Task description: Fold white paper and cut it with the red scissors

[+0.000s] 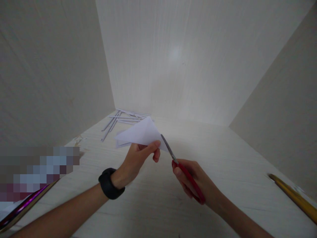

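My left hand [141, 153] pinches a folded sheet of white paper [143, 130] between thumb and fingers, holding it up off the surface. The paper comes to a peak at the top, and loose layers show at its left end. In my right hand [192, 177] is a pair of scissors [189, 180] with red handles, gripped by the loops. Their metal blades point up and left, with the tips at the right edge of the paper. Whether the blades are around that edge or only beside it, I cannot tell.
Several thin white paper strips or rolls [115, 120] lie in a loose pile at the back left corner. Pale walls [168, 59] enclose the white surface [198, 142]. A yellow-brown long object [292, 195] lies at the right, a shiny purple-edged one [29, 200] at the left beside a blurred patch.
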{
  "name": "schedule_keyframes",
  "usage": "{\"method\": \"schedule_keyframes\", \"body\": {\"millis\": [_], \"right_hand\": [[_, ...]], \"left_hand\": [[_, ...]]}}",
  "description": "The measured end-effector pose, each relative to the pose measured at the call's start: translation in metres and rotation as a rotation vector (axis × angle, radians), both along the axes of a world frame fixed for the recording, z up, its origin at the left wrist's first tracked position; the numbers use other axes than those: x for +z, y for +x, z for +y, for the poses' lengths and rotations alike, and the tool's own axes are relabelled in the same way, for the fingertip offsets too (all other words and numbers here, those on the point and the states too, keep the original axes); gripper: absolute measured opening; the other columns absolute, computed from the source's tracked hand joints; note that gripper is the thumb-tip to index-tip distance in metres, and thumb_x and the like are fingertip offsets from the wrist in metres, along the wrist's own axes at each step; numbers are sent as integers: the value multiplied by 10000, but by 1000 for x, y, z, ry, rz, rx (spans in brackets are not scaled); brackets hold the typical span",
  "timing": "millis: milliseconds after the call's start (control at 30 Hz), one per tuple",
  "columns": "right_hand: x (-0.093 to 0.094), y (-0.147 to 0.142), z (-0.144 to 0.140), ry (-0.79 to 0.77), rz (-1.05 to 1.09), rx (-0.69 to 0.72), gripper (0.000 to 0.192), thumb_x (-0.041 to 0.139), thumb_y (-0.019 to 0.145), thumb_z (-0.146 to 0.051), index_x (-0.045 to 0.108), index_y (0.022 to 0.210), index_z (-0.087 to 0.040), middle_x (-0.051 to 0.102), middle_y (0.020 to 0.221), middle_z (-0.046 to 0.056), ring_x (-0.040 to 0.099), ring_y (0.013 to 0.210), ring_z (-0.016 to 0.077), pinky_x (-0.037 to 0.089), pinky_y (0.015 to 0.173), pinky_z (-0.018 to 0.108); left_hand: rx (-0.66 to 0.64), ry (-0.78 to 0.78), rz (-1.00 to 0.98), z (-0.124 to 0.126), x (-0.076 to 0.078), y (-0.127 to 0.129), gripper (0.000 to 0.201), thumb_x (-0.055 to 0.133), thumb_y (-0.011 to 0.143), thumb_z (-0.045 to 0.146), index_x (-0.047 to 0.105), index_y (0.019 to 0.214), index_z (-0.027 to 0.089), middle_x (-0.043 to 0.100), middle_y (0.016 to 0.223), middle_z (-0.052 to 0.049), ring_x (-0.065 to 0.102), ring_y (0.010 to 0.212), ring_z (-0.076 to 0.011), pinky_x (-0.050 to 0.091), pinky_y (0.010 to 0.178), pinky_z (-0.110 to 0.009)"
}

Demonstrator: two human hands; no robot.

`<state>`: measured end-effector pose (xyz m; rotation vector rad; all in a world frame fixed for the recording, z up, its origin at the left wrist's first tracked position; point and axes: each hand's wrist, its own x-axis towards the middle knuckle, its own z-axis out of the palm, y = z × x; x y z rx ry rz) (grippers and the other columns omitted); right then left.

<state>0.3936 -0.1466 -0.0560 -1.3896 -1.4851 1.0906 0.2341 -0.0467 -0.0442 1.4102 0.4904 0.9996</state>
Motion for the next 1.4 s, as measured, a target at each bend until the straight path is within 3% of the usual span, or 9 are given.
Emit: {"method": "schedule_keyframes", "body": {"millis": [467,633,767,1000,1167,1400], "right_hand": [[4,4,1,23,94,188,575,418,773,-766,437,739,-192,355,558,-58,304,471,84,266,442,211],[8,3,3,58,87,96,621,412,731,-809,395,628,-197,382,516,-48,345,448,84,282,452,230],[8,5,4,113,99,95,604,393,765,-785,421,640,-195,403,507,-37,369,436,90,286,440,233],[5,6,3,64,98,162,594,469,735,-776,429,636,-191,384,485,-56,338,421,81,278,424,218],[2,6,2,69,115,170,578,475,754,-753,438,647,-187,377,502,-60,333,425,80,284,421,215],[0,6,3,53,101,150,601,468,728,-781,456,665,-183,383,496,-61,335,412,78,292,406,212]], "left_hand": [[-118,-86,-36,-6,-2,1,324,614,835,295,554,546,162,533,472,35,482,481,-90,386,522,-234],[-131,-160,-136,-9,4,2,347,631,801,270,509,494,163,481,448,45,438,443,-80,368,471,-225],[-27,-83,-109,-7,5,1,363,600,829,266,522,490,163,504,469,33,463,477,-86,390,505,-222],[220,100,-36,-8,5,1,334,588,838,274,540,521,182,533,484,41,500,511,-92,430,557,-214],[227,98,71,-14,11,2,325,613,783,242,533,475,178,536,463,34,518,495,-97,448,541,-215],[169,19,77,-14,13,6,271,644,729,232,538,486,175,533,453,41,506,470,-93,441,506,-209]]}}
